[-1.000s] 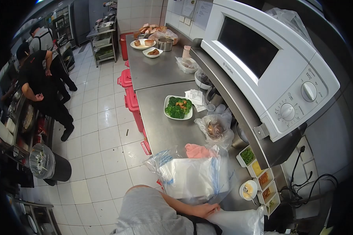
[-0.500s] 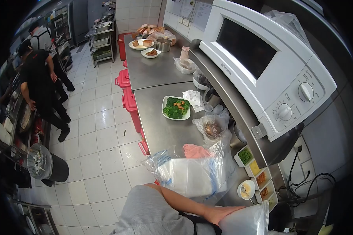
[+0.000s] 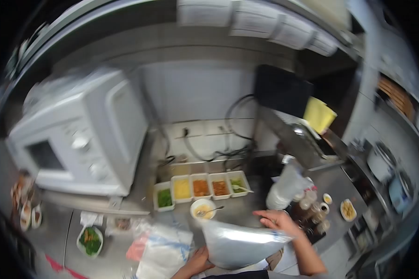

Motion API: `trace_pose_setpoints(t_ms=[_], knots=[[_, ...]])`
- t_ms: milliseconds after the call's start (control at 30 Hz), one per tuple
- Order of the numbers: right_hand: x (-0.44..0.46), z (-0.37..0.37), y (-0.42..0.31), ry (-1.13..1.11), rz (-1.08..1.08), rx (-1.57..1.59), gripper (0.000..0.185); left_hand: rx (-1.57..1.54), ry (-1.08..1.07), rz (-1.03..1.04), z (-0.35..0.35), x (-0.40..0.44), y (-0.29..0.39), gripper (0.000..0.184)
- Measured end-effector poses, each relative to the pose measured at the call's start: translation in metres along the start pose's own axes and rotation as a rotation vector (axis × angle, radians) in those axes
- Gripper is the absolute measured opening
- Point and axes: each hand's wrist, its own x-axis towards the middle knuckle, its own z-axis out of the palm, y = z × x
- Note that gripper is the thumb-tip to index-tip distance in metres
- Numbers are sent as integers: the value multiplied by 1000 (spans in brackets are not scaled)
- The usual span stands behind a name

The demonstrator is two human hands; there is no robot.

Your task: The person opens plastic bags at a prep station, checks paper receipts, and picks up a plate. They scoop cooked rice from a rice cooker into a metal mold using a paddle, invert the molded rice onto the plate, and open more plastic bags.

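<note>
A large, shiny translucent plastic bag (image 3: 246, 246) stands at the counter's front edge, close to my body. My left hand (image 3: 198, 262) is at its lower left edge, fingers closed against the plastic and partly hidden. Over the bag's upper right side is my right hand (image 3: 279, 221), its index finger stretched out to the left, with nothing seen in it. Just beyond the bag sits a white bowl (image 3: 210, 204) with yellowish contents and a spoon (image 3: 214, 209). A row of white tubs holds chopped greens (image 3: 164, 197), yellow bits (image 3: 182, 189) and reddish toppings (image 3: 200, 188).
A white microwave (image 3: 97, 135) stands on a raised shelf at left. Below it are a plate of broccoli (image 3: 90, 242), a pink cloth (image 3: 136, 249) and a pack in clear plastic (image 3: 165, 251). Sauce bottles (image 3: 314, 214) crowd the right, beside a translucent upright container (image 3: 284, 188).
The view has swung right, from the aisle and microwave to the wall behind the tubs. Both hands now show at the plastic bag; only one showed before.
</note>
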Motion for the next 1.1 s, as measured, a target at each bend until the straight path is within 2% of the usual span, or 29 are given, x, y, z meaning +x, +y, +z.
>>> trace_pose_setpoints(t_ms=[33, 100, 167, 200, 233, 267, 367, 467, 567, 600, 633, 700, 733, 800, 833, 933, 1067, 1100], knots=[[3, -32, -40, -58, -33, 22, 33, -114, 15, -26, -10, -5, 8, 74], [9, -85, -71, -8, -232, 109, 29, -105, 63, -29, -41, -3, 32, 72], [31, -139, -90, 159, -503, 249, 27, -47, 102, -57, -55, 0, 30, 72], [46, -160, -94, 287, -458, 302, 28, 11, 108, -83, -56, 0, 20, 73], [71, -183, -93, 537, -434, 48, 29, 68, 121, -113, -58, 0, 16, 74], [99, -208, -86, 705, -390, -188, 30, -55, 204, -163, -73, -5, 41, 73], [177, -268, -47, 1097, -278, -531, 38, 39, 495, 8, -95, -6, 66, 57], [226, -297, -30, 1100, 225, -547, 49, -266, 550, 57, -121, -2, 85, 59], [240, -304, -34, 992, 441, -541, 49, -270, 644, 158, -145, 2, 97, 56], [240, -303, -32, 1057, 386, -607, 39, -291, 734, 229, -151, 5, 111, 40], [236, -297, -44, 1098, 350, -663, 28, -305, 755, 300, -157, 9, 118, 38], [235, -289, -51, 1261, 168, -628, 21, -333, 787, 446, -165, 16, 128, 36], [232, -282, -56, 1242, 51, -736, 19, -349, 815, 538, -168, 22, 134, 31], [227, -261, -64, 1198, -188, -942, 15, -284, 674, 646, -177, 34, 139, 30], [219, -243, -73, 1179, -377, -980, 13, -253, 598, 697, -181, 39, 144, 30], [197, -181, -103, 963, -624, -996, 12, -212, 353, 789, -199, 63, 173, 40], [153, -87, -143, 594, -705, -820, 10, -660, 227, 760, -186, 100, 210, 67], [146, -71, -149, 576, -759, -759, 16, -786, 166, 747, -179, 112, 208, 71]])
